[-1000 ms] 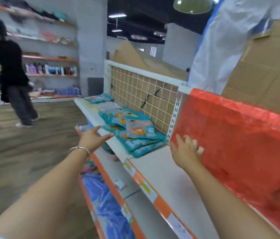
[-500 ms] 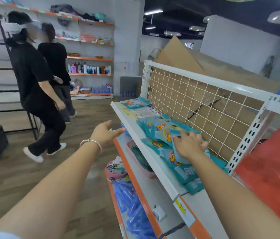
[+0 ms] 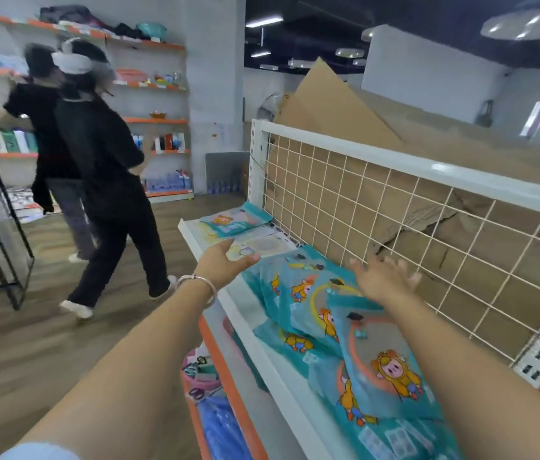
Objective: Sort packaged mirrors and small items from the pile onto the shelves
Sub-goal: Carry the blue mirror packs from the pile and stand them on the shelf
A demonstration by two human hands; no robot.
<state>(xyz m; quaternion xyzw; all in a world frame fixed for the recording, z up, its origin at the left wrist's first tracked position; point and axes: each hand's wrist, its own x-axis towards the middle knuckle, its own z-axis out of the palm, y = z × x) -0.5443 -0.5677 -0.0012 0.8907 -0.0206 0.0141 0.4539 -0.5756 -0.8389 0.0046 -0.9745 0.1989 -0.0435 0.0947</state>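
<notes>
**On the top shelf (image 3: 245,310): teal packets (image 3: 315,313) heaped, nothing gripped**

Behind the shelf stands a white wire grid panel (image 3: 394,207), with flattened cardboard (image 3: 345,104) stacked beyond it. The overlapping, cartoon-printed teal packets lie along the shelf against the grid. One far packet (image 3: 235,220) lies apart at the shelf's end, on pale flat packs (image 3: 262,242). My right hand (image 3: 383,277) hovers above the heap, fingers spread, grasping nothing; contact cannot be confirmed. My left hand (image 3: 222,263), fingers straight and empty, reaches over the shelf's front edge beside the pale packs. A silver bracelet (image 3: 199,283) circles my left wrist.
</notes>
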